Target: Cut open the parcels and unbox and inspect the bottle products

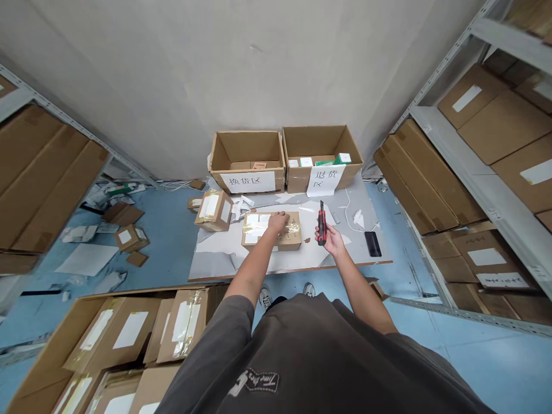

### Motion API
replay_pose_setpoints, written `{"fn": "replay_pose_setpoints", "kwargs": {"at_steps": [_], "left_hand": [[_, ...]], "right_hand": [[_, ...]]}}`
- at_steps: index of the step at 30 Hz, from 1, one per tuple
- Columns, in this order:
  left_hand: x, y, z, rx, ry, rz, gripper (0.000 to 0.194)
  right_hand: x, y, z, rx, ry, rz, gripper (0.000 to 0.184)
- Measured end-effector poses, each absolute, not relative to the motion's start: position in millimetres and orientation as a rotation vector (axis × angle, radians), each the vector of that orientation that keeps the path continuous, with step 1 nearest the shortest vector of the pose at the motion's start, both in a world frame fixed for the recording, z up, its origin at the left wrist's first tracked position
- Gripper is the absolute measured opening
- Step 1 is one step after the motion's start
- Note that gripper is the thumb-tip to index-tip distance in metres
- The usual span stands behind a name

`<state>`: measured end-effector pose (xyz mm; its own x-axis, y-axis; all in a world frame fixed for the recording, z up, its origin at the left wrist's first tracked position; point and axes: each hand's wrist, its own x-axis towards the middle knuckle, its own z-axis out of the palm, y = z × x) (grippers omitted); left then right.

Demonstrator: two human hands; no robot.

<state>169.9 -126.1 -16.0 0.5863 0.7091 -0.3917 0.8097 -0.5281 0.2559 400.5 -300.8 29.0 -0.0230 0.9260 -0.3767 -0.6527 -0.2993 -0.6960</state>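
Observation:
A taped cardboard box [254, 237] with a white label lies on the worktable [211, 261] in front of me. My left hand [278, 221] is on top of this box, its fingers bent and pressed on the taped lid near the far side. Just right of the box, my right hand [331, 238] is closed around a red and black utility knife [321, 224]. The knife points away from me with its dark blade extended, and it is apart from the box. A smaller taped box [213, 211] stands at the table's left end.
Two large open cartons with paper signs, the left carton [215, 179] and the right carton [297, 185], stand along the wall. A phone [372, 244] lies at the right. Behind my left arm is a big carton [47, 374] of boxes. Shelves [457, 158] flank the table.

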Motion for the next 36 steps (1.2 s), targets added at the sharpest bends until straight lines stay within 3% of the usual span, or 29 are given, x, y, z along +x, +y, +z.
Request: {"fn": "replay_pose_setpoints", "kwargs": {"at_steps": [4,10,15,22,26,33,36], "left_hand": [[166,-118,-10,2.444,1.178,-0.407,0.051],[185,-129,-11,2.471,1.311,-0.464,0.089],[182,-130,-19,2.472,1.273,-0.453,0.100],[181,-128,-15,2.527,1.233,-0.459,0.088],[188,-135,-13,2.601,1.250,-0.475,0.095],[186,-141,-19,2.587,1.220,-0.434,0.105],[185,-140,-19,2.583,1.204,-0.419,0.102]], "right_hand": [[399,-303,30,-1.095,-0.532,1.586,0.037],[400,-308,25,-1.125,-0.532,1.604,0.033],[399,-312,22,-1.031,-0.456,1.649,0.026],[400,-310,20,-1.001,-0.439,1.620,0.023],[399,-306,18,-0.963,-0.450,1.547,0.025],[407,-297,-10,-1.339,-0.719,1.408,0.040],[415,-298,-26,-1.604,-0.988,1.274,0.034]]}}
